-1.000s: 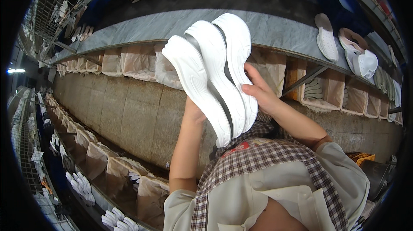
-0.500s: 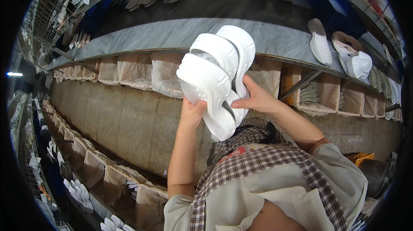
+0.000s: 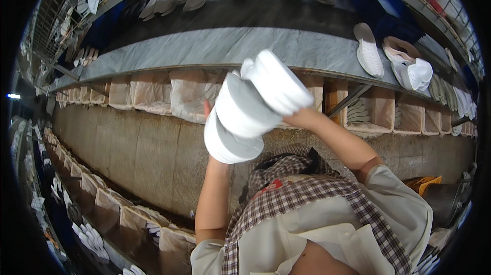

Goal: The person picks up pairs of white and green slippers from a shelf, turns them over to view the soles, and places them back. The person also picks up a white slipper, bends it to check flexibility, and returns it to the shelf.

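Head camera looks down on three white shoe soles held up in the air. They are smooth, thick and bright, with round, curved edges. They sit side by side in a slanting row, and they overlap a bit. The top one looks blurry.

The left hand is behind the soles on the left. Just a bit of finger peeks out past the white edge. The right hand is at the right side of the soles. Both hands hold the soles, but most of the fingers are hidden, so I cannot tell how wide they are.

The soles are in front of the long grey tabletop, near its front edge in this view. More soles rest on it. Bins with pale liners stand under it, and the floor is brown.

Half a second ago, the long wavy sides of the soles showed, and so did both thumbs. Now the soles are tipped another way and look shorter, and the thumbs are out of sight. The row has also come down a little.
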Tool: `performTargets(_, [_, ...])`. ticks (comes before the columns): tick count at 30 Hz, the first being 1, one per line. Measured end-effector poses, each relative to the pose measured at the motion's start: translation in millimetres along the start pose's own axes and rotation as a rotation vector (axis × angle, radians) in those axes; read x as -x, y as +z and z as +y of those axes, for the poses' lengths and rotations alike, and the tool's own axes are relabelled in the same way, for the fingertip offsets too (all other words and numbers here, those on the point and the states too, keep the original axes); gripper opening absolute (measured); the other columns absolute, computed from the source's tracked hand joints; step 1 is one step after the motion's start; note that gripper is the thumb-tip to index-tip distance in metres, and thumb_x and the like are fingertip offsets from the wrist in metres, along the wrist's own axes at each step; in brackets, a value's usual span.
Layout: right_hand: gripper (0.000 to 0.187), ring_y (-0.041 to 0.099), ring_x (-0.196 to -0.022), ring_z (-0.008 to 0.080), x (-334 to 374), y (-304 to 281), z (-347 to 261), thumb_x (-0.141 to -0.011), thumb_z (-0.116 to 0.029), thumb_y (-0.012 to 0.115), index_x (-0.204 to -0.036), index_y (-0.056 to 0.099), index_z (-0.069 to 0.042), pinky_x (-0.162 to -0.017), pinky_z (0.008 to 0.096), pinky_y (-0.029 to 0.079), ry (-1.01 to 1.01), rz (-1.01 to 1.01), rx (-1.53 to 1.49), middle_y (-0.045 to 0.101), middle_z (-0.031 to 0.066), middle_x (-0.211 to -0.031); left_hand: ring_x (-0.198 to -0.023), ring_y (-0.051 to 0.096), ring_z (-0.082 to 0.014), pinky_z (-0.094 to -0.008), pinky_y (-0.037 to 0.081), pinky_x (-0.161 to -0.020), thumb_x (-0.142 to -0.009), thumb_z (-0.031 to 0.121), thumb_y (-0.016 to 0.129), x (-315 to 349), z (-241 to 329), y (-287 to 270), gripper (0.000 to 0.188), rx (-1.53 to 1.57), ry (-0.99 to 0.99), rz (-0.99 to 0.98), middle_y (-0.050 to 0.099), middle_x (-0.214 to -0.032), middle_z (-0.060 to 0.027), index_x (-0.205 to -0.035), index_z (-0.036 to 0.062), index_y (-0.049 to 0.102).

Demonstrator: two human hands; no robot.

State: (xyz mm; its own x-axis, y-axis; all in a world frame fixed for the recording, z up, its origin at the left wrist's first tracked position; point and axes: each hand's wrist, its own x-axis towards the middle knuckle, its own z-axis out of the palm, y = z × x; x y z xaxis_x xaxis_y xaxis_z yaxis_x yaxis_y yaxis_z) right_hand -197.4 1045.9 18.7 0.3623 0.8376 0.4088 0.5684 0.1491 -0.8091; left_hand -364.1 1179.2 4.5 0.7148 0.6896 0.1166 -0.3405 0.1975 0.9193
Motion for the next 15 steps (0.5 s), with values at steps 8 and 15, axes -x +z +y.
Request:
performTargets(8, [0.032, 0.047, -0.122, 0.0236, -9.0, -31.9, -5.6, -0.092, -0.004, 0.045, -0.122, 0.057, -0.005, -0.104, 0.037, 0.038, 0.174, -0.19, -0.419, 0.046, 0.0118, -0.137, -0.112, 0.055, -0.0272, -0.0389, 0.051, -0.09, -0.095, 0.017, 0.047, 7.3, 19.0, -6.8, 0.043, 0.786, -0.436, -0.18, 0.052, -0.124, -0.0189, -0.131, -0.0038, 0.038])
performTargets(15, [0.059, 0.049, -0.12, 0.0245, 7.3, -11.1, -9.7, -0.096, -0.047, 0.037, -0.132, 0.045, -0.002, -0.101, 0.0372, 0.04, 0.755, -0.05, -1.029, 0.048, 0.0159, -0.132, -0.114, 0.054, -0.0285, -0.0407, 0.047, -0.095, -0.095, 0.017, 0.048, 3.6, 31.6, -12.1, 0.043, 0.666, -0.537, -0.015, 0.051, -0.126, -0.0181, -0.131, -0.0036, 0.038])
